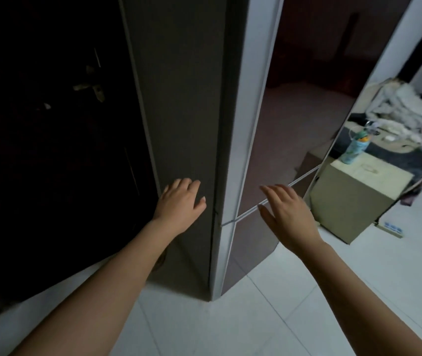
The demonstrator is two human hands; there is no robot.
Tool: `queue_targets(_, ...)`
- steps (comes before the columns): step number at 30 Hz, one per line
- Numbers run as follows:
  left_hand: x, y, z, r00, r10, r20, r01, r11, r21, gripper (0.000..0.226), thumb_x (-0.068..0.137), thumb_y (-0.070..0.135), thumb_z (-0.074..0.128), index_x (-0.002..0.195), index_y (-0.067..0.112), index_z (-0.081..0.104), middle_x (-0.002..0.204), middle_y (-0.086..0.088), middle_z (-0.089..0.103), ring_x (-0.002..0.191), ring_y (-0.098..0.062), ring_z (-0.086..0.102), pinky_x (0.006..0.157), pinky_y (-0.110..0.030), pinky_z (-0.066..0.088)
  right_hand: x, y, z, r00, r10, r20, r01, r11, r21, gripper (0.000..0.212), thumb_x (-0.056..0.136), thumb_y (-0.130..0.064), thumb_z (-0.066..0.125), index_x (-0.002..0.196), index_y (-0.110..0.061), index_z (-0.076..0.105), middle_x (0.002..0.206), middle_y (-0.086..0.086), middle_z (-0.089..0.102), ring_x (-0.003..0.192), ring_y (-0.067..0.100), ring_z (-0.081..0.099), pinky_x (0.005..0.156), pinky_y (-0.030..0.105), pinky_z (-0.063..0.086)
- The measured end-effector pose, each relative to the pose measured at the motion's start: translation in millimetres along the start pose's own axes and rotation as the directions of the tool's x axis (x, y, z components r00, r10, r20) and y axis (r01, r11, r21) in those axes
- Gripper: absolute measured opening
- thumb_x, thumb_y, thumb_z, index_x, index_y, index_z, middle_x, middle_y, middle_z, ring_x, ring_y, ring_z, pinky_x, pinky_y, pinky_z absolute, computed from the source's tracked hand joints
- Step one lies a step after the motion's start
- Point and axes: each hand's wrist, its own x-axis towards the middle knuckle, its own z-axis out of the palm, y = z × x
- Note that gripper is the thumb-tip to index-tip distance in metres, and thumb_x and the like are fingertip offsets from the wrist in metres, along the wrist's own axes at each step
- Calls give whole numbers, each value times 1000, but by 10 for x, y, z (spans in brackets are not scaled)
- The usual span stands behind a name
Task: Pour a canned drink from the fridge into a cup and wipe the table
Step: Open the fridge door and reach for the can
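A tall fridge [289, 104] stands in front of me, seen corner-on, with a grey side panel and glossy brown doors framed in silver. Its doors are closed, and a silver seam divides the upper door from the lower one. My left hand [181, 204] lies flat with straight fingers against the grey side panel near the front corner. My right hand [288, 214] hovers with spread fingers over the front, right at the seam between the two doors. Neither hand holds anything. No can or cup is in view.
A dark wooden door [50, 124] with a metal handle [90, 87] stands left of the fridge. To the right is a beige box-like stand [354, 201] carrying a greenish bottle [354, 147], with a cluttered bed behind. A power strip [391, 228] lies on the white tiled floor.
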Motion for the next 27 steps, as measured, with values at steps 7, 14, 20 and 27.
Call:
queue_targets(7,442,-24,-487,984,109,-143,-111,994,-5,51,96,40,35,140,14,33,141,-5,41,130,-21,35,107,-35,28,436,-89,-505,981,48,-189,-54,998,-28,43,90,-27,55,127,-6,50,122,15,59,116,35,51,89,47,47)
queue_targets(14,734,-29,-765,965,145,-219,-165,983,-76,52,96,39,37,140,12,34,141,-7,42,131,-22,36,108,-35,29,866,-187,-820,962,85,-259,-98,995,-34,50,91,-28,52,136,-9,39,132,13,52,123,31,44,98,43,40)
queue_targets(20,905,-68,-688,970,165,-178,-197,965,-176,63,91,37,50,144,13,26,150,-9,30,140,-23,24,115,-36,20,1135,-378,-861,942,158,-296,-130,985,112,70,93,-44,40,147,-13,9,155,8,13,141,21,16,110,27,15)
queue_targets(27,970,-115,-532,956,216,-198,-254,948,-190,76,92,40,48,148,20,2,157,-3,7,144,-17,10,116,-32,9,1320,-539,-711,928,240,-285,-189,962,195,100,83,-59,46,142,-11,-19,154,7,-20,142,19,-14,114,29,0)
